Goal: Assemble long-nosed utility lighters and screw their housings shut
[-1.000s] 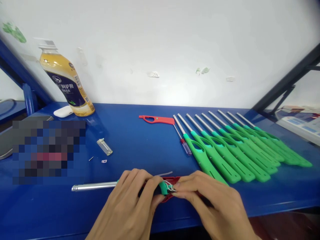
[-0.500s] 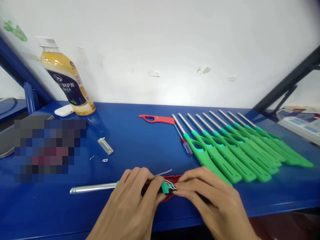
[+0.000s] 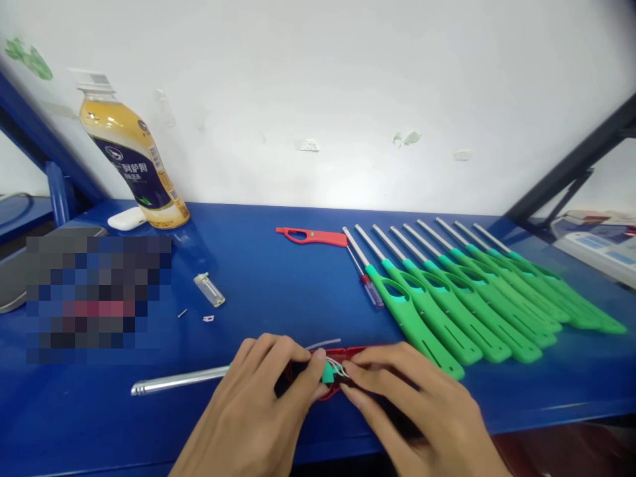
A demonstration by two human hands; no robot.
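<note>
My left hand [image 3: 258, 411] and my right hand [image 3: 422, 414] meet near the front edge of the blue bench [image 3: 278, 278]. Both pinch a half-open red lighter shell [image 3: 348, 354] with a teal part [image 3: 328, 374] and thin white wires at its middle. Its silver metal tube [image 3: 173, 382] sticks out to the left and rests on the bench. My left fingers press on the shell from the left; my right fingertips grip the wires and the shell from the right.
Several green long-nose lighters [image 3: 462, 298] lie in a row at the right. A small screwdriver [image 3: 365, 281], a red shell half [image 3: 313, 236], a clear fuel cell [image 3: 209, 289], tiny loose parts [image 3: 207, 318] and a drink bottle [image 3: 132, 159] are behind.
The silver tube has slid a little to the left, and both hands have shifted slightly on the red shell. My fingers now cover more of the teal part.
</note>
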